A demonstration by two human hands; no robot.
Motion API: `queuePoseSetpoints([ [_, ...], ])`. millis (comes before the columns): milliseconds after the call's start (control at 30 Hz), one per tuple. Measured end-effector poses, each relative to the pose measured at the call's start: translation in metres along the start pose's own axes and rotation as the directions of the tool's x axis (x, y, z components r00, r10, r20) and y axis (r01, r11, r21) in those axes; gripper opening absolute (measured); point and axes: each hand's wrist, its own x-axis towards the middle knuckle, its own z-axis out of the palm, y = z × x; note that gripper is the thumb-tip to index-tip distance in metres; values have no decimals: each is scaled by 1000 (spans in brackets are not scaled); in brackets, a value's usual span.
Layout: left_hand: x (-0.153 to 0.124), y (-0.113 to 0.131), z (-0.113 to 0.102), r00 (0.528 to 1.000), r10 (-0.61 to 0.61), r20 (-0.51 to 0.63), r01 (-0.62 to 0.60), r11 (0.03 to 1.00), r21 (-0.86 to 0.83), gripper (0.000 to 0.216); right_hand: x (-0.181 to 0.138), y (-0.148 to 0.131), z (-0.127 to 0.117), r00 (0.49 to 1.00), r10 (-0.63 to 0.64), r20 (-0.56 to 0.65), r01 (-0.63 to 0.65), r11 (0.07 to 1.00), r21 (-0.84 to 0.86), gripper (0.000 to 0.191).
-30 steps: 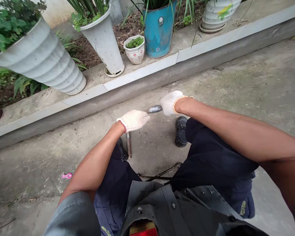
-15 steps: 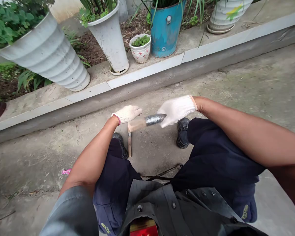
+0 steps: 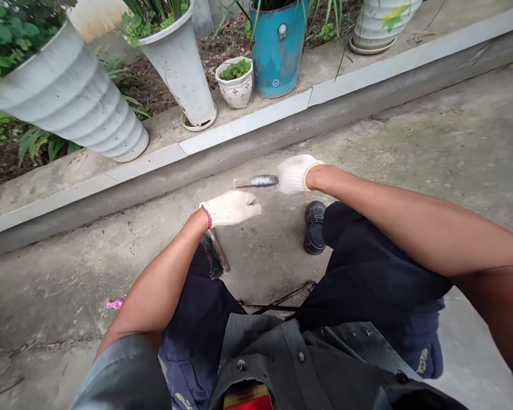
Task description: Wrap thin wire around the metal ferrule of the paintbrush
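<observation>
My right hand [image 3: 298, 173], in a white knitted glove, is closed around the right end of a wooden stick wrapped with silvery wire [image 3: 264, 181]. The bare wooden end points left, above the ground. My left hand [image 3: 231, 208], gloved too, is just below and left of that stick, apart from it. Its fingers are pressed together, and what they hold, if anything, is hidden. A second wooden stick [image 3: 220, 253] with a metallic band slants below my left wrist, beside my left shoe [image 3: 211, 256]. The left hand covers its upper end; whether they touch, I cannot tell.
A low concrete ledge [image 3: 239, 128] with pale edging runs across the front. On it stand a ribbed white pot [image 3: 85, 97], a tall white pot [image 3: 182, 68], a small patterned pot [image 3: 236, 88] and a blue bucket [image 3: 277, 54]. A pink wrapper [image 3: 114, 303] lies at left.
My right hand has moved up slightly with the wire-wrapped stick, away from the left hand. My left hand has shifted right, and the second stick, upright before, now slants.
</observation>
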Motion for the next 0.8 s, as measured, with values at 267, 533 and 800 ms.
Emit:
queuePoseSetpoints([
  [267, 13, -49, 0, 997, 45, -66, -48, 998, -44, 39, -36, 2, -27, 966, -252, -50, 247, 858, 450, 42],
  [533, 21, -66, 0, 995, -34, -99, 41, 996, 77, 44, -33, -1, 8, 866, -428, 258, 342, 884, 319, 28],
  [800, 17, -16, 7, 998, -31, -63, 49, 953, 298, 48, -11, -11, 22, 977, -101, 188, 100, 995, 14, 7],
])
